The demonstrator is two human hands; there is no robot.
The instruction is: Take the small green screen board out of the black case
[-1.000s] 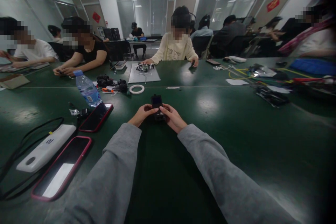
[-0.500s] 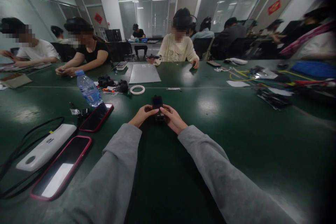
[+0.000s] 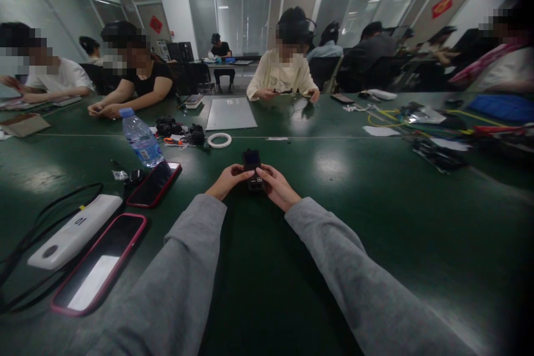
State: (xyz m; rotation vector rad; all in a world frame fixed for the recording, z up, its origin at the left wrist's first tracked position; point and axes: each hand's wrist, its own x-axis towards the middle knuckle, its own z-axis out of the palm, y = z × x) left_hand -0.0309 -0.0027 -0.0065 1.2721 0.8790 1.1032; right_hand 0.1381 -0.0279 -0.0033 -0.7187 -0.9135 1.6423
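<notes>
A small black handheld device point(image 3: 252, 160) with a dark screen and small buttons is held upright between my two hands over the green table point(image 3: 396, 222). My left hand point(image 3: 231, 180) grips its left side, the thumb lying on its front. On the other side my right hand point(image 3: 277, 185) grips it too, with the thumb near the buttons. Most of my other fingers are hidden behind the device. I cannot tell whether its base touches the table.
To the left are two red-edged phones point(image 3: 100, 264) point(image 3: 154, 184), a white device marked 01 point(image 3: 75, 232), black cables and a water bottle point(image 3: 142, 139). Farther off are a white tape ring point(image 3: 219, 140), a silver laptop point(image 3: 232, 114) and tangled wires point(image 3: 421, 117). Several people sit around.
Both my hands keep their grip on the device, and the view has shifted slightly. Across the table, the person in the pale top has brought both hands together around a dark thing.
</notes>
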